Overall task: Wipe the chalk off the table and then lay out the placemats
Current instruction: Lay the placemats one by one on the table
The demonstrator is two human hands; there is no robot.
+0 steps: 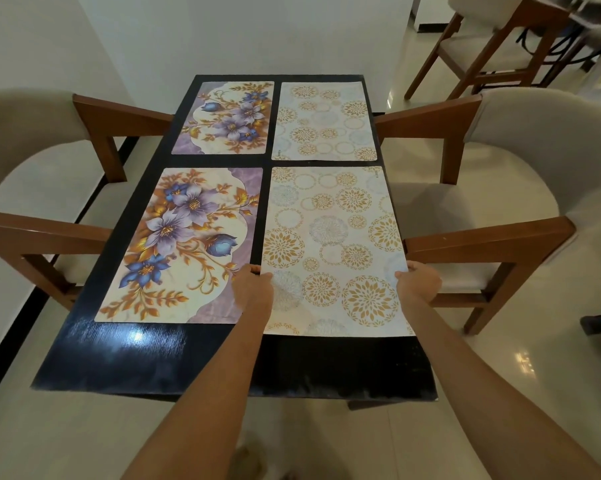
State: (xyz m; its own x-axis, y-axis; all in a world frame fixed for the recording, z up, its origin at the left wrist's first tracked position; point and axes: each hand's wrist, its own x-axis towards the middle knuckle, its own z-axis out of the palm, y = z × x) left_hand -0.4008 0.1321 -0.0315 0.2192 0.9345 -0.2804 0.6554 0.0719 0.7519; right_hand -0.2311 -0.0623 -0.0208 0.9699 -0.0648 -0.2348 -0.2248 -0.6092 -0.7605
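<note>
The dark table (146, 348) carries four placemats; the circle-patterned placemat (330, 244) lies at its near right corner (three others already lie flat). Left hand (252, 289) and right hand (418, 280) pinch its side edges; square it with the neighbouring mats before releasing.

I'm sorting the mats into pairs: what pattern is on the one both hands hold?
Gold and pale-blue circular medallions on white, on the near right placemat, head view.
</note>
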